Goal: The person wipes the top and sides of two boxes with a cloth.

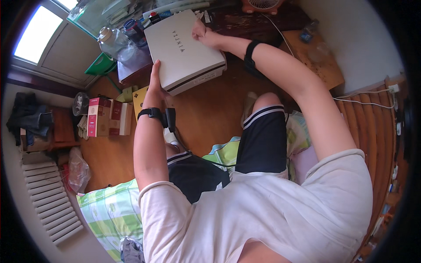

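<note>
1. Sheet (107,206): green-white check, nearest, spread around the person's legs.
2. Floor (210,114): brown, below and beyond the knees.
3. Cartons (99,118): red-and-pale, upright on floor, left, side by side.
4. Straps: black, one per forearm; left strap (151,112) has a small black block beside it, right strap (250,55) sits below the elbow.
5. Left hand (157,83): at box's near left side, thumb up along the edge. Other fingers hidden; can't tell how far open or how firm the hold.
6. Box (184,55): white, dark lettering on top, dark line along near side. Ahead of knees, between the hands, near end over floor.
7. Right hand (205,35): on box top, by its right edge, fingers bent inward. Can't tell if it grips.
8. Jug (115,44): clear, pale cap, left of box; green stool (100,64) near it.
9. Worktop (232,30): dark, beyond box, right side.
10. Fan (262,5): pinkish, far edge, partly cut off.
</note>
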